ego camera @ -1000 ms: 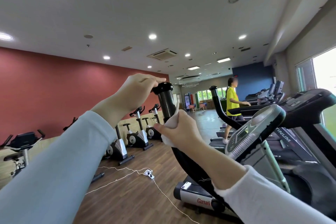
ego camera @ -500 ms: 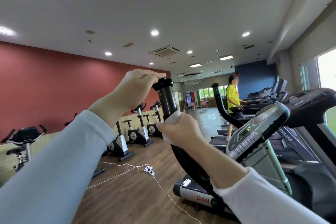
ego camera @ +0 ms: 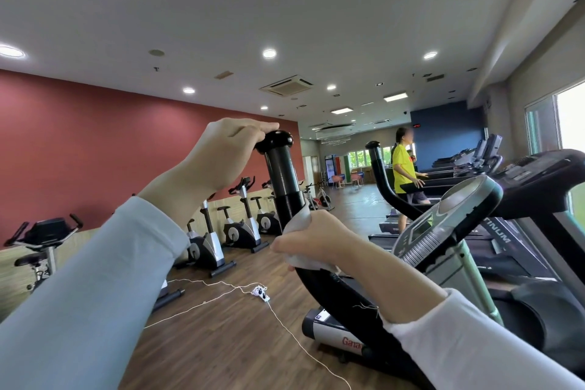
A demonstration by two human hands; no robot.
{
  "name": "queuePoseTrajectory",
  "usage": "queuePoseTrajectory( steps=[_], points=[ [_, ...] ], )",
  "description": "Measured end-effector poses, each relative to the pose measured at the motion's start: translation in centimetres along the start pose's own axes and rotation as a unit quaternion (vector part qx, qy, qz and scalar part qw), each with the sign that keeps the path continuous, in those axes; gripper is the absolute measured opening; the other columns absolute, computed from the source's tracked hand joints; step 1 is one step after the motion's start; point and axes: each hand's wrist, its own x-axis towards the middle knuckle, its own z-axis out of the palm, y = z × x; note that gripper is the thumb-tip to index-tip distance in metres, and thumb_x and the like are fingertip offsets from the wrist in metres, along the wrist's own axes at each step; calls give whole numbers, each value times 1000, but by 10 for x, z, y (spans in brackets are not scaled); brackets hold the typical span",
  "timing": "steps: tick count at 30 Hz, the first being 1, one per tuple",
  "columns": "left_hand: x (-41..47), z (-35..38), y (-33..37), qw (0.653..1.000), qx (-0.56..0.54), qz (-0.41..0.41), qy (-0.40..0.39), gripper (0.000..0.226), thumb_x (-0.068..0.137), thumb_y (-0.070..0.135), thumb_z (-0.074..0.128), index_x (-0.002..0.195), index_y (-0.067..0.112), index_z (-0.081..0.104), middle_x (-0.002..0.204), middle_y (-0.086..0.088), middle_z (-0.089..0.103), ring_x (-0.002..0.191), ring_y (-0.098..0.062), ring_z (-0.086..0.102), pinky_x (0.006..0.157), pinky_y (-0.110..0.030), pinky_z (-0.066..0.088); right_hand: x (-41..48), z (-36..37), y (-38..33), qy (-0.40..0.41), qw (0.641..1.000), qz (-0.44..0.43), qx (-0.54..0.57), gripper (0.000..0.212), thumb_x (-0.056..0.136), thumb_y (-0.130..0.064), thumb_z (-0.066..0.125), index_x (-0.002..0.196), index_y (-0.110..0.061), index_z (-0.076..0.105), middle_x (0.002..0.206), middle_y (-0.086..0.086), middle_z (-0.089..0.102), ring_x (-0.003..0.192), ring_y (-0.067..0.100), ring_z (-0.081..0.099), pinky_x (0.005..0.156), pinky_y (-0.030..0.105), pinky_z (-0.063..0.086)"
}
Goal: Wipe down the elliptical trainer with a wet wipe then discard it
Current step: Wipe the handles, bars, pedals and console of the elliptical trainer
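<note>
While our left hand (ego camera: 228, 152) grips cap of 1 black handlebar (ego camera: 281, 174), our right hand (ego camera: 316, 239) wraps 1 white wet wipe (ego camera: 299, 222) round same bar lower down.

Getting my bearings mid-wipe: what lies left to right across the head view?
Exercise bike → left hand → handlebar top → right hand gripping the wet wipe → person in yellow → console → window.

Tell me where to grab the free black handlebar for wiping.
Take the handlebar by its straight upper shaft just below the flared cap, probably from the left: the cap stops upward slip, and the console crowds its lower curve.
</note>
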Motion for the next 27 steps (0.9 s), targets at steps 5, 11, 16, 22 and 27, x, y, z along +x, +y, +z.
queuePoseTrajectory(
  steps=[5,11,16,22,27],
  points=[
    [1,-1,3,1000,4,-3,4,38,96,14,39,115,29,68,117,18,64,115,8,51,92,-5,32,-5,13,-2,176,965,-177,-76,28,72,-29,77,83,-19,54,76,-9,59,68,1,56,54,16,44],
    [0,2,5,999,2,-15,34,38,94,15,40,111,29,71,113,18,66,112,7,53,92,-6,35,5,6,9,86,985,-128,-83,35,62,-30,77,86,-12,61,80,0,67,71,13,65,58,24,52],
    [-3,8,5,998,-7,-25,65,38,93,17,40,110,29,71,112,14,68,107,-1,58,96,-17,40,-6,-3,36,-18,976,-82,-199,21,68,-25,70,82,-12,61,71,-2,57,63,11,53,55,21,43],
    [-1,11,6,996,-1,-27,82,37,94,15,40,107,29,72,109,15,68,106,4,57,89,-9,39,-9,-4,37,1,970,-119,-213,43,71,-35,74,46,-18,41,45,-11,40,45,6,41,49,17,34],
    [-2,12,8,996,15,-21,81,38,93,14,40,109,27,72,111,14,68,111,4,55,94,-11,37,4,4,17,65,983,-140,-101,38,65,-45,81,75,-13,62,62,-6,57,56,5,55,54,20,44]
  ],
)
